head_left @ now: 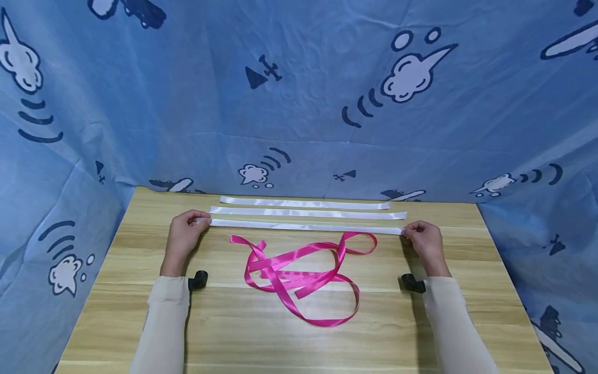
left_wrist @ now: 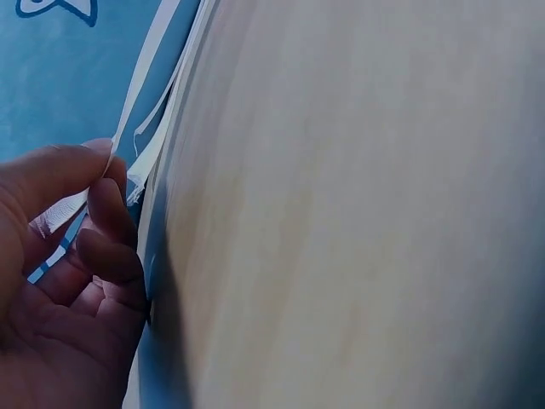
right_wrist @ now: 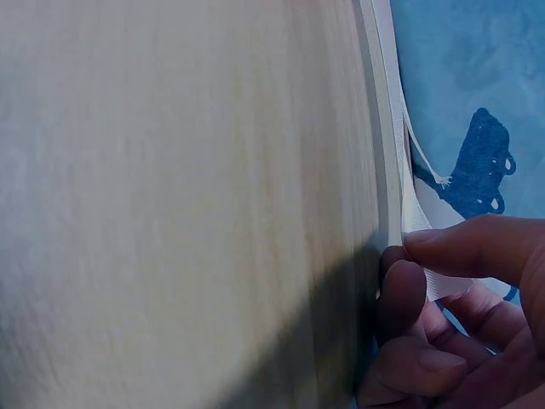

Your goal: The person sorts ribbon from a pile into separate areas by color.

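Three white satin ribbons lie side by side across the back of the table. The nearest white ribbon [head_left: 303, 227] is stretched straight between both hands. Its left end is pinched between thumb and finger of my left hand [head_left: 186, 231], and in the left wrist view the ribbon [left_wrist: 140, 77] runs up from the fingertips. My right hand [head_left: 426, 241] pinches the other end; a short tail of ribbon [right_wrist: 447, 285] shows below the thumb in the right wrist view. Just behind lie the middle white ribbon [head_left: 308, 213] and the far white ribbon [head_left: 303, 203].
A long pink ribbon [head_left: 322, 322] lies in loose loops on the wooden table [head_left: 299, 353], between the forearms. Black wrist devices [head_left: 198, 280] sit on both sleeves. Blue printed cloth [head_left: 299, 104] hangs along the back and both sides.
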Demonstrator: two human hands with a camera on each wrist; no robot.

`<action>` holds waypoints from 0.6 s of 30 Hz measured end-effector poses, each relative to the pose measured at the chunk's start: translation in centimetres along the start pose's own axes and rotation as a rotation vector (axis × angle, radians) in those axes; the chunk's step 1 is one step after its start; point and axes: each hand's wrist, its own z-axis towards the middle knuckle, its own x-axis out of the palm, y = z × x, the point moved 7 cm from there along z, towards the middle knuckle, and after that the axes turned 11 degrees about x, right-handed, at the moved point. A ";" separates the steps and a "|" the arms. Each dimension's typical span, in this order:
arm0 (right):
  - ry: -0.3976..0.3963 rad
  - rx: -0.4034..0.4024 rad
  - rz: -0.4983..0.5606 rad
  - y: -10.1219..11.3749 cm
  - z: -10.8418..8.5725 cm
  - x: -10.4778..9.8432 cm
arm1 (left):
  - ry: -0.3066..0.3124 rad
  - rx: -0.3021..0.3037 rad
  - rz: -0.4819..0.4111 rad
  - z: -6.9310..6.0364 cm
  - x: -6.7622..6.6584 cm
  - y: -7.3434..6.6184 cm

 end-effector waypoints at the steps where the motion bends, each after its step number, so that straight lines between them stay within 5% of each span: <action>1: -0.001 -0.005 -0.002 0.0 0.0 0.0 | 0.001 0.000 0.004 0.0 0.0 -0.1; 18: -0.003 -0.030 0.050 1.3 0.3 -0.2 | 0.005 0.031 0.023 1.0 0.3 -0.5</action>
